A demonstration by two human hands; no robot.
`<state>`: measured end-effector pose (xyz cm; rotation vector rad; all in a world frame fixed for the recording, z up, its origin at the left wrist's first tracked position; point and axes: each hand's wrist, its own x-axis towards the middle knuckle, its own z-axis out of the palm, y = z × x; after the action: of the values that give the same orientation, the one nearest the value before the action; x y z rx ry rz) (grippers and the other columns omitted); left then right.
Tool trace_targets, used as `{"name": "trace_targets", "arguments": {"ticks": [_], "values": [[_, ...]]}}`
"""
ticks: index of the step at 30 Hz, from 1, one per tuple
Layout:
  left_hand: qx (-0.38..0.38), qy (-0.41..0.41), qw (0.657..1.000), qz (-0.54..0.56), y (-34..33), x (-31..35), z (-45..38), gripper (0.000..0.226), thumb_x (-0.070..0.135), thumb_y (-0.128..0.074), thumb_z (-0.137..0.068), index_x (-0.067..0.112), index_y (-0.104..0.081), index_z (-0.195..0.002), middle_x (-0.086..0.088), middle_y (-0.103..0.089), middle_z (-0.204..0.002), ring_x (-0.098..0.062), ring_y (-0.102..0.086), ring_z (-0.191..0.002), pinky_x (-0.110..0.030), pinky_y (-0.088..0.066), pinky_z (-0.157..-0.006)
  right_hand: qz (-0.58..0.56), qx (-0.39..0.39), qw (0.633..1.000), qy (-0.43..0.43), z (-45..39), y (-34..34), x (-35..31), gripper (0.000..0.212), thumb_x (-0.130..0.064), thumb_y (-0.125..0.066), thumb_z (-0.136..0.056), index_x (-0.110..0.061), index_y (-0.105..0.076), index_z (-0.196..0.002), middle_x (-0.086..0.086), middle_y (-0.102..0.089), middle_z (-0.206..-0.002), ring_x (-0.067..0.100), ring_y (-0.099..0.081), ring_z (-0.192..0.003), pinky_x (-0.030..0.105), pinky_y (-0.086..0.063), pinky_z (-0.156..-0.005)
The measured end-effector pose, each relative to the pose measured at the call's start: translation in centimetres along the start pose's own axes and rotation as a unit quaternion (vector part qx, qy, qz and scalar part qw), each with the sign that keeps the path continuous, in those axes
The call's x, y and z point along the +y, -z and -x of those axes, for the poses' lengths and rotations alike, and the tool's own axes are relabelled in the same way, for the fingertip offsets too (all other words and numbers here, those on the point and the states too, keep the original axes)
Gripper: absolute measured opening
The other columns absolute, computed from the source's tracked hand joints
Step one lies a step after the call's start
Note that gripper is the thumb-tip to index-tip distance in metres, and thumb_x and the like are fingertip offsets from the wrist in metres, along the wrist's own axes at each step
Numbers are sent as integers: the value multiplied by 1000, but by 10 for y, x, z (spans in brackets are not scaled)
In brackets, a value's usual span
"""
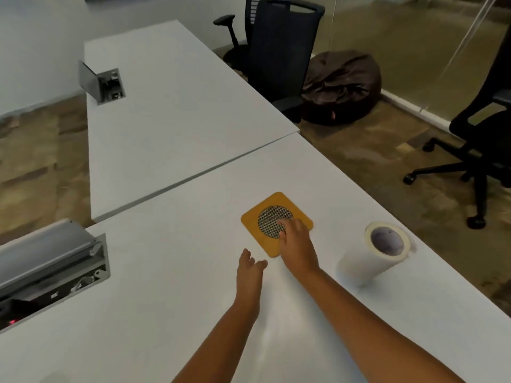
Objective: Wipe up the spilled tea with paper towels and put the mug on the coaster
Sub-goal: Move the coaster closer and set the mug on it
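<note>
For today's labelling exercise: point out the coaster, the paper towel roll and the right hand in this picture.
coaster (253,221): head view, on its bare orange left corner.
paper towel roll (359,268): head view, on its white side.
right hand (296,239): head view, on the back of the hand, over the coaster.

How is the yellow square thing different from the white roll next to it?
The coaster is yellow, flat and square with rounded corners; the paper towel roll is white, tall and round. The coaster lies flat on the table, while the roll stands upright. The right hand touches the coaster; nothing touches the roll. Both sit on the same white table.
</note>
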<state>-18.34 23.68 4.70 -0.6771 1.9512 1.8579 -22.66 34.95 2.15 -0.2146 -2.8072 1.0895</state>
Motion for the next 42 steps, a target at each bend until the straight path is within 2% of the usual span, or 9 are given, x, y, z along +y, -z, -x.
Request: {"name": "trace_targets", "arguments": {"ticks": [4, 11, 17, 20, 23, 28, 30, 33, 42], "values": [[-6, 31, 999, 6, -7, 0, -22, 73, 19, -52, -88, 22, -8, -146, -6, -15, -155, -26, -21, -140, -41, -25, -110, 80, -25, 996, -33, -27, -14, 11, 44, -10, -43, -93, -14, -38, -137, 10, -39, -141, 26, -34, -132, 38, -43, -101], [-19, 57, 996, 59, -18, 4, -51, 74, 21, -53, -88, 19, -8, -146, -4, -13, -155, -25, -18, -141, -41, -22, -111, 181, -52, 978, -92, -59, -24, 33, 50, -10, -38, -96, -18, -24, -143, 18, -16, -153, 34, -9, -143, 44, -11, -118], [-26, 18, 997, 69, -28, 1, -61, 55, 14, -48, -88, 19, -31, -140, -3, -43, -142, -22, -43, -126, -38, -39, -102, 166, -47, 977, -128, -65, -27, 43, 49, -10, -39, -96, -13, -24, -143, 17, -28, -147, 31, -27, -132, 37, -34, -107], [-27, -1, 996, 91, -27, -1, -64, 37, 4, -45, -84, 23, -54, -114, 1, -63, -114, -10, -59, -100, -16, -50, -70, 179, -33, 976, -121, -64, -27, 46, 51, -4, -39, -93, -8, -24, -142, 16, -36, -140, 29, -34, -124, 33, -38, -101], [-16, 17, 993, 118, -23, 1, -66, 29, 3, -44, -84, 28, -58, -92, 10, -65, -96, 2, -60, -81, -3, -44, -50, 191, -39, 973, -121, -65, -26, 45, 52, -4, -37, -94, -3, -19, -142, 17, -36, -138, 30, -35, -123, 32, -39, -100], [-2, 42, 983, 180, -18, -3, -71, 27, 2, -42, -87, 27, -52, -82, 18, -59, -81, 8, -59, -65, -8, -46, -48, 194, -50, 971, -129, -62, -24, 43, 51, -9, -37, -96, -1, -18, -143, 18, -34, -139, 30, -33, -124, 33, -39, -99], [-1, 52, 980, 192, -16, -4, -73, 25, 3, -41, -88, 24, -54, -93, 17, -60, -87, 7, -60, -72, -10, -49, -59, 193, -51, 971, -129, -59, -25, 42, 49, -7, -37, -96, -2, -20, -142, 18, -34, -139, 30, -33, -124, 33, -38, -98], [12, 70, 975, 210, -11, 0, -69, 52, 6, -42, -90, 13, -30, -139, 1, -48, -131, -13, -45, -118, -32, -33, -105, 181, -53, 974, -125, -55, -27, 37, 47, -6, -39, -95, -3, -25, -140, 18, -36, -137, 30, -34, -123, 33, -39, -96], [54, 51, 963, 258, 19, -2, -49, 55, 3, -42, -89, 9, -25, -142, -5, -38, -144, -17, -37, -129, -39, -29, -107, 140, -86, 980, -109, -36, -27, 8, 39, -13, -46, -95, -5, -37, -132, 16, -38, -135, 29, -33, -123, 34, -41, -91]]}}
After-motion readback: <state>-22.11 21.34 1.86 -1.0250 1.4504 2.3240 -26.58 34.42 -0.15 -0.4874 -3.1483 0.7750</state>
